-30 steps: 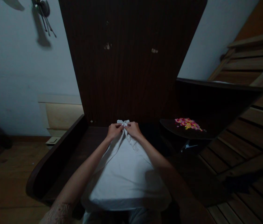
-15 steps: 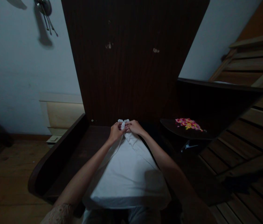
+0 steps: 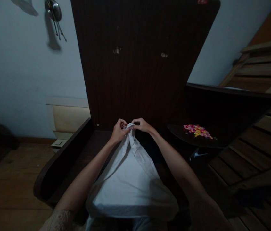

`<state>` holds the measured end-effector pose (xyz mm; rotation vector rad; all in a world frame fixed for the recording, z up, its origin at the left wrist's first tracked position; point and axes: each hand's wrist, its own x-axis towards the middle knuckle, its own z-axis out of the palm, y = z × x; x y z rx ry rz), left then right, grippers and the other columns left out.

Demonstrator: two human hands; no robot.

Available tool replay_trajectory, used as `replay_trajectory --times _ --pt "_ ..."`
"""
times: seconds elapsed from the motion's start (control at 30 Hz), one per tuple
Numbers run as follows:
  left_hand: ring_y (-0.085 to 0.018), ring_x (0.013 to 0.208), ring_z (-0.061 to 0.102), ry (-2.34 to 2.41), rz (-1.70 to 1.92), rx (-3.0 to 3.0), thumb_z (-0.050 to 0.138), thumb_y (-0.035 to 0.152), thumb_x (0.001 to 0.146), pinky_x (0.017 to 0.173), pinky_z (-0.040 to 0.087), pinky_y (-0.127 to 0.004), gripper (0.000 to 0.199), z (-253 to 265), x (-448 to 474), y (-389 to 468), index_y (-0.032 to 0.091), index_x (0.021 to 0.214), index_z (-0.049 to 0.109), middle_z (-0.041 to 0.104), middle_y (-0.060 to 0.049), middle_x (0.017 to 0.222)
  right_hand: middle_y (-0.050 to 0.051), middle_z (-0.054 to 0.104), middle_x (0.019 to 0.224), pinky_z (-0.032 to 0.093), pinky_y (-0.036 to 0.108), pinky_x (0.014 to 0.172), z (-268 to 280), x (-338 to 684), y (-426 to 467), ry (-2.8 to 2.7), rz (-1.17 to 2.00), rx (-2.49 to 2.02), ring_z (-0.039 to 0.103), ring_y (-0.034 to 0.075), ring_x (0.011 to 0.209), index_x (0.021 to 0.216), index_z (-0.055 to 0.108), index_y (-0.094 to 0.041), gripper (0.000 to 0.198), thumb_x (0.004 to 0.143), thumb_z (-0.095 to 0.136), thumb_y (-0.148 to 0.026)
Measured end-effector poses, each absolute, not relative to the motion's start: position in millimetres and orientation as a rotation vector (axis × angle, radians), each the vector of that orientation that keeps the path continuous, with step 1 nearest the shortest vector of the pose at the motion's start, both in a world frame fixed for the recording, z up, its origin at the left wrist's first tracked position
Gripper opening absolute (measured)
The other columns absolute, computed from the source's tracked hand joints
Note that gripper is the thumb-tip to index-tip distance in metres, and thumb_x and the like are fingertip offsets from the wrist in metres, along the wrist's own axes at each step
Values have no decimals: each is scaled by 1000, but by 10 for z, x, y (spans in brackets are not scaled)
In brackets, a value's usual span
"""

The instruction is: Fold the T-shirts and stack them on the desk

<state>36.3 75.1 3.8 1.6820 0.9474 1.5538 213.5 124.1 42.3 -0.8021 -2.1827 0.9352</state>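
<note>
A white cloth (image 3: pixel 133 183) stretches from near my lap up to my two hands, flat and wide at the near end and gathered into folds at the far end. My left hand (image 3: pixel 120 131) pinches the gathered end from the left, fingers curled and thumb pressed on it. From the right, my right hand (image 3: pixel 140 125) pinches the same bunched tip between thumb and fingers. Both hands nearly meet above the dark desk surface. What lies under the cloth is hidden.
A dark wooden panel (image 3: pixel 137 73) rises behind my hands. On the right, a small dark shelf (image 3: pixel 176 131) bears scattered pink and yellow pieces (image 3: pixel 199 131). A raised dark side edge (image 3: pixel 63 154) runs along the left. Wooden slats (image 3: pixel 253 147) stand at far right.
The gathered end of the cloth now stands higher and more tightly bunched, with longer folds below it. My hands have shifted their pinch on it. The view has moved slightly.
</note>
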Motion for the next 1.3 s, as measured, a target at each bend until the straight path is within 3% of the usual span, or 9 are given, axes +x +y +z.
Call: replay_trajectory --times 0.13,0.3,0.53,0.7,0.87,0.97,1.13,1.3 --pt "-14 78 57 939 1541 1756 70 37 72 71 44 -24 26 139 290 708 19 79 52 61 -1 81 -3 58 66 42 24 66 445 2071 1236 -2084 945 -771 54 13 68 67 59 -17 25 66 69 -39" --pt "-13 72 54 1022 1563 1750 65 35 71 67 42 -24 22 183 271 708 19 81 53 58 0 80 -5 48 64 35 21 58 447 1944 1189 -2015 866 -785 45 11 62 72 51 -19 28 74 61 -45" --pt "-11 69 49 1253 1551 1733 74 29 59 65 39 -25 47 100 364 567 23 90 38 48 5 82 -4 51 71 36 22 65 574 1905 1107 -2106 501 -803 47 12 70 80 53 -18 25 85 51 -43" --pt "-19 82 51 1540 1541 2006 74 28 60 75 41 -32 34 -14 517 211 23 76 44 48 -2 88 -4 52 69 34 21 63 610 1922 1130 -2079 402 -889 45 11 66 82 54 -18 26 86 50 -43" --pt "-28 93 53 1850 1250 2051 70 43 69 77 43 -37 33 -146 651 -1 22 53 51 56 -11 89 -3 53 69 35 22 64 590 1944 1174 -2025 309 -925 46 13 67 81 54 -18 26 86 49 -43" --pt "-28 98 54 1936 1071 2129 62 39 75 83 44 -36 30 -172 654 -15 19 53 59 61 -12 90 -2 54 68 35 23 64 571 1970 1185 -2007 276 -943 47 14 67 80 53 -19 26 86 48 -44" --pt "-21 82 60 1881 947 2060 59 31 75 78 44 -30 23 -174 534 11 16 59 66 64 -10 85 -1 56 68 37 25 64 559 2039 1190 -1982 257 -982 49 15 67 80 52 -20 26 86 47 -45" --pt "-16 57 52 1753 840 1885 56 28 72 57 34 -28 31 -222 310 28 18 43 53 47 -2 50 0 57 70 38 25 65 590 2140 1205 -1946 240 -1012 51 16 70 80 51 -20 24 85 47 -44"
